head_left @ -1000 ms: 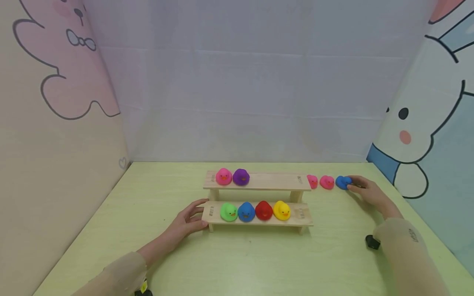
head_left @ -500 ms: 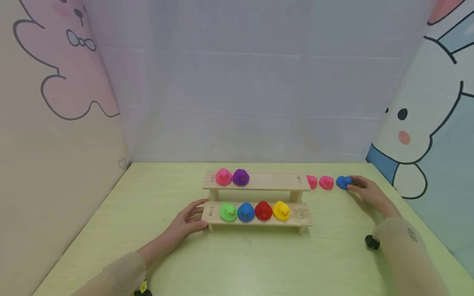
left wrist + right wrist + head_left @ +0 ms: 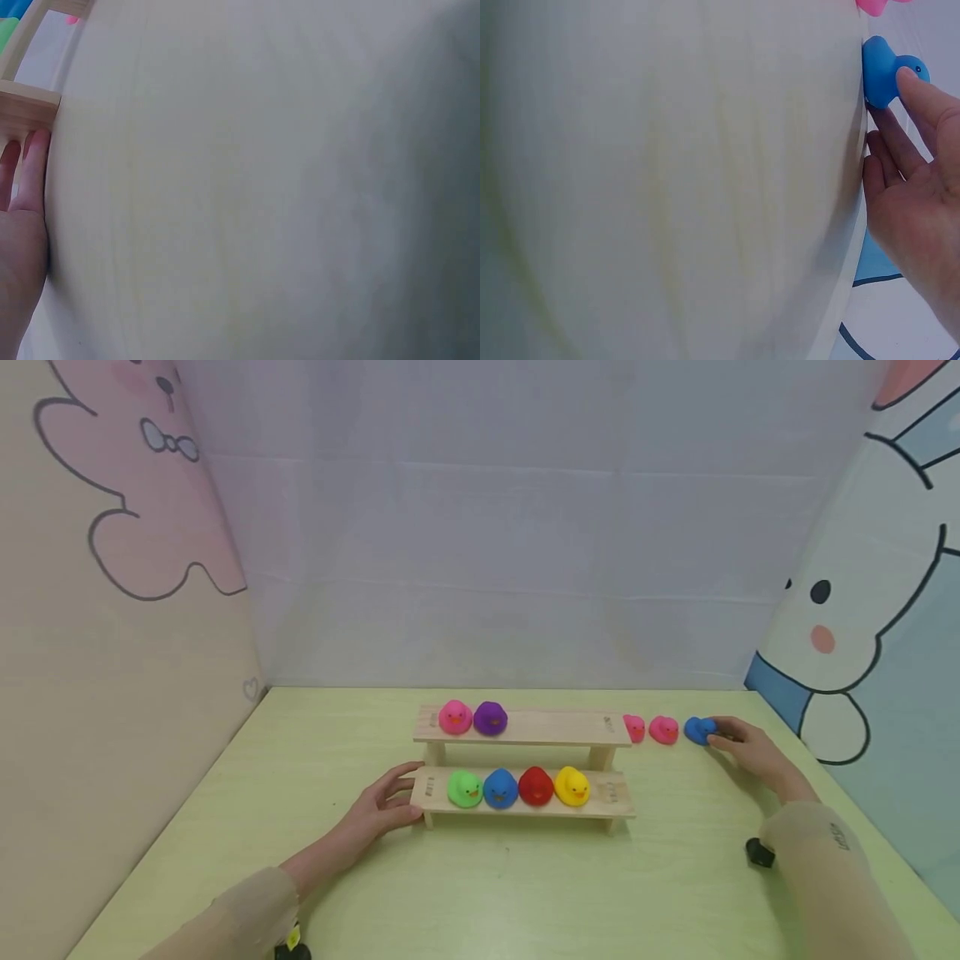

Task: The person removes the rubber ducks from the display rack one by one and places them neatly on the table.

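Observation:
My right hand [image 3: 750, 752] pinches a blue rubber duck [image 3: 700, 731] between thumb and fingers at the far right of the table. In the right wrist view the thumb [image 3: 919, 86] lies against the duck's head, and the other fingers extend behind and below. At the left end of a two-tier wooden stand [image 3: 555, 727], my left hand [image 3: 375, 810] touches the lower tier, its thumb toward the front corner and fingers toward the back. The left wrist view shows fairly straight fingers [image 3: 34, 165] against the wood.
A pink duck [image 3: 455, 717] and a purple duck [image 3: 491, 718] sit on the upper tier. Green [image 3: 465, 789], blue [image 3: 500, 788], red [image 3: 536, 787] and yellow [image 3: 572, 787] ducks line the lower one. Two pink ducks [image 3: 663, 730] stand right of the stand, one partly hidden.
The blue duck and my right hand have slid very slightly right, widening the gap to the nearest pink duck. My left hand stays at the stand's end.

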Motion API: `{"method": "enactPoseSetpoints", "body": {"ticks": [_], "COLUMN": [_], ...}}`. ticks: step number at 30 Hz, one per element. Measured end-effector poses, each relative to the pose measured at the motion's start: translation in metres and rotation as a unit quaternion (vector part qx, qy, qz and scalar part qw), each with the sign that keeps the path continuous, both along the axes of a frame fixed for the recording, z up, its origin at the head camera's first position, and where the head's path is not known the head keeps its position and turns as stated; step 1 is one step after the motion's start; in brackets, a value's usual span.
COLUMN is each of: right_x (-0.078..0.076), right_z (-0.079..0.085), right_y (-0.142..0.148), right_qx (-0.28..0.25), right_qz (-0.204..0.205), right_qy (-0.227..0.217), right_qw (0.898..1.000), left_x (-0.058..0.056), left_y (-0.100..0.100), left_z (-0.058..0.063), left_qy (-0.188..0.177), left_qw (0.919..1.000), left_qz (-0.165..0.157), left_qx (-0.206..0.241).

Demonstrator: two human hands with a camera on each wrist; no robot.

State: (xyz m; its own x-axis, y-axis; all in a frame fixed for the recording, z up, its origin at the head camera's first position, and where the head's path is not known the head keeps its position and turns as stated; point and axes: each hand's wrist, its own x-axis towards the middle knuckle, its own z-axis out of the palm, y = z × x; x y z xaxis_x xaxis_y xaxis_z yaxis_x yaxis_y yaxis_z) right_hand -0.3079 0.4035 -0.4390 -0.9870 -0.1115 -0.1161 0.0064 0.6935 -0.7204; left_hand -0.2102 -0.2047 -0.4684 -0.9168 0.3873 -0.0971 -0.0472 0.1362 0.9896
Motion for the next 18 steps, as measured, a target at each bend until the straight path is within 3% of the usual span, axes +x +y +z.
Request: {"method": "enactPoseSetpoints", "body": {"ticks": [18], "right_x": [0.0018], "right_z": [0.0006], "right_y": [0.0008], "right_qx": [-0.002], "right_qz": [0.009], "right_qy": [0.004], "right_qw": [1.000], "left_x": [0.0007], "left_y": [0.0008], "left_z": [0.0022], "left_qy": [-0.003], "left_qw": [1.0000], "left_qz": [0.001], "left_qx": [-0.008]}}
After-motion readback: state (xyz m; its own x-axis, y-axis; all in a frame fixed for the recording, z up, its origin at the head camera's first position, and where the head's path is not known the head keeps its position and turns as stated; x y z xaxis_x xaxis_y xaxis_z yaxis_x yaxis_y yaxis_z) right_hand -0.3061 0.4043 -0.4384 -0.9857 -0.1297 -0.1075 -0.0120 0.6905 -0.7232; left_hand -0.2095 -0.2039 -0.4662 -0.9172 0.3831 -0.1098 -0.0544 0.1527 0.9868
